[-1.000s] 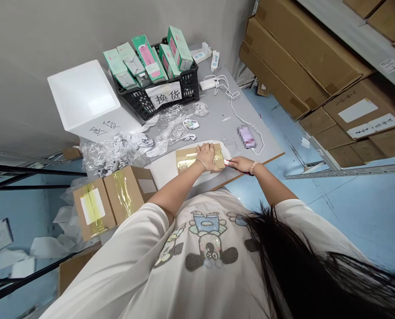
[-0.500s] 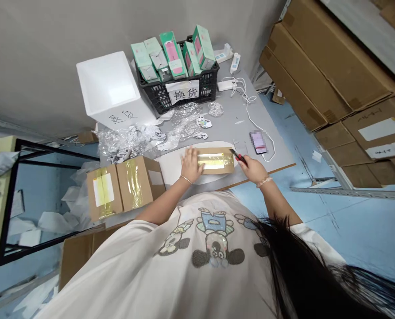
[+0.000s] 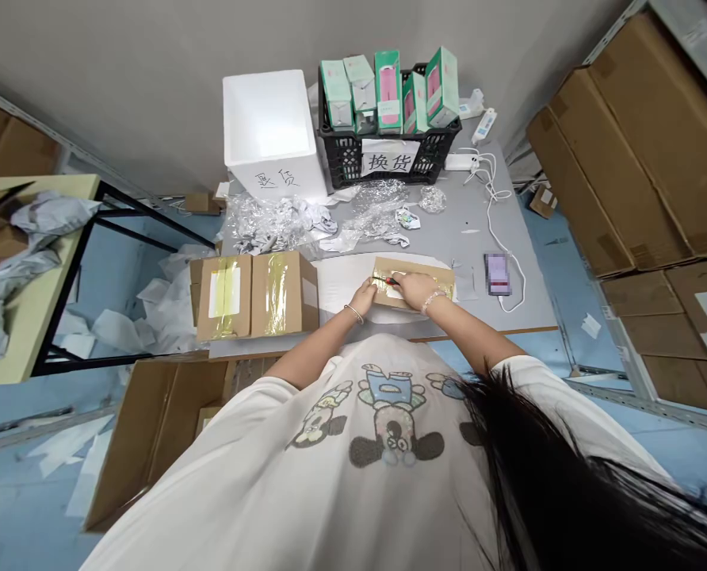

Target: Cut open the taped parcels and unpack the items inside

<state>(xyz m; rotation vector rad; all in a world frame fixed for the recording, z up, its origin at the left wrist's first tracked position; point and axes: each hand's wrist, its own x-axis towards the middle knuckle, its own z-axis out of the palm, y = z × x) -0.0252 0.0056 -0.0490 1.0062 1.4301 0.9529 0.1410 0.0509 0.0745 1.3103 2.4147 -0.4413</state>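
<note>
A small cardboard box [image 3: 442, 279] with yellowish tape lies on a white sheet [image 3: 337, 279] near the table's front edge. My right hand [image 3: 414, 290] is closed round a red and black cutter [image 3: 387, 280], its tip pointing left over the box's left part. At the box's left end is my left hand [image 3: 364, 296], its fingers drawn together against the box side. Two taped cardboard boxes, one [image 3: 224, 297] beside the other [image 3: 282, 295], stand to the left of my left hand.
Crumpled plastic wrap [image 3: 270, 226] lies behind the boxes. Further back are a white foam box [image 3: 282, 170] and a black crate [image 3: 345, 159] of green cartons. A phone [image 3: 497, 274] on a cable lies at the right; an open carton [image 3: 145, 428] stands below left.
My right hand has moved the cutter from the box's right end leftward across it. My left hand has slid from the top to the left end. The view has shifted left.
</note>
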